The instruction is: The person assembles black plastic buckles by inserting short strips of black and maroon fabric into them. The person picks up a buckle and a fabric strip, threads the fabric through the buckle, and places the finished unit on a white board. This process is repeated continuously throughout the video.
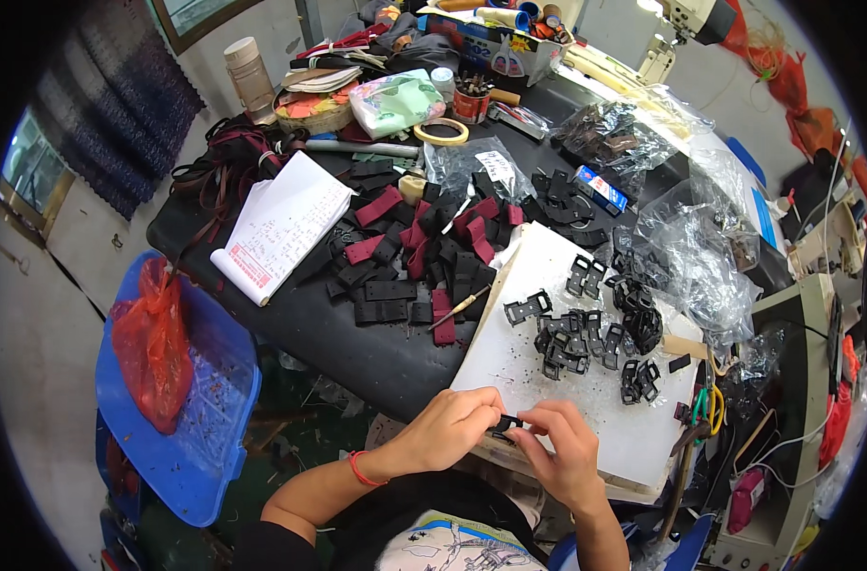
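At five o'clock in our view, our left hand (453, 428) and right hand (561, 449) pinch a small black piece (506, 424), seemingly to steady it, with loose buckles (569, 330) conveniently near, toward one o'clock.

A bare strip of the white board (486, 366) leaves a way ahead of the left hand (457, 426), and more opens beyond the right hand (559, 449); scattered black buckles (569, 343) block the middle, crumpled clear plastic (705, 271) the far right, while strap pieces (380, 311) and an awl (466, 304) crowd the left
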The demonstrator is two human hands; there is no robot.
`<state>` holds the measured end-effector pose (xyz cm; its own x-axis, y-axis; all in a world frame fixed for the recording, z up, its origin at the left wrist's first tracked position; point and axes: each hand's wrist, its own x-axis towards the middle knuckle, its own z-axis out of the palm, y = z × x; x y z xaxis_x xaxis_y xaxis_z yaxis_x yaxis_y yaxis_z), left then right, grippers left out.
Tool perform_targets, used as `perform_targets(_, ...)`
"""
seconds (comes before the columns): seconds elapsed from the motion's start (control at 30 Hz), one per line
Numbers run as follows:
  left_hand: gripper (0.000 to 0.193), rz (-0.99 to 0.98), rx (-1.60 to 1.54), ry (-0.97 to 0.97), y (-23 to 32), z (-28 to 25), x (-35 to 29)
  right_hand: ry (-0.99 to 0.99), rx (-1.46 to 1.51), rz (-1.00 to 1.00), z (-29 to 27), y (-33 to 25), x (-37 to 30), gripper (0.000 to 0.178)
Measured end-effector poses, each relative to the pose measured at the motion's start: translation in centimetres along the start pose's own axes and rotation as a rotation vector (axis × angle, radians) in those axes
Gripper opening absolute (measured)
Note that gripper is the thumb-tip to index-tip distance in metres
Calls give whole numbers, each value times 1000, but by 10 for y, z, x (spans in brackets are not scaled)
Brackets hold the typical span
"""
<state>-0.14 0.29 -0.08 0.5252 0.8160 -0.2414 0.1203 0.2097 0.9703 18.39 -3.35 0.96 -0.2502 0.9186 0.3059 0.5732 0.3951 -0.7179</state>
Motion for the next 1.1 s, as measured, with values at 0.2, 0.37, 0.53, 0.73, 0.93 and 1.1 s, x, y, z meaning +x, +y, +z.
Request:
perform_targets(0.2,23,20,-65,36,-19,0,3,-41,-74,-119,2,3,-4,30)
perform_targets(0.37,22,252,98,18,-29,-10,3,-81,-76,-160,3,1,-3,30)
perform_targets(0.53,24,198,150,62,-30,-8,-2,37,-86,-216,19,8,-6,27)
perform_targets(0.73,18,101,111,386,-14,-36,-2,73,-94,-96,20,12,-4,24)
perform_targets(0.93,12,290,911,667,-32,-100,18,164,-39,-76,24,11,1,27)
perform_targets(1.1,17,259,996,543,-24,-110,19,239,215,120,35,15,-9,30)
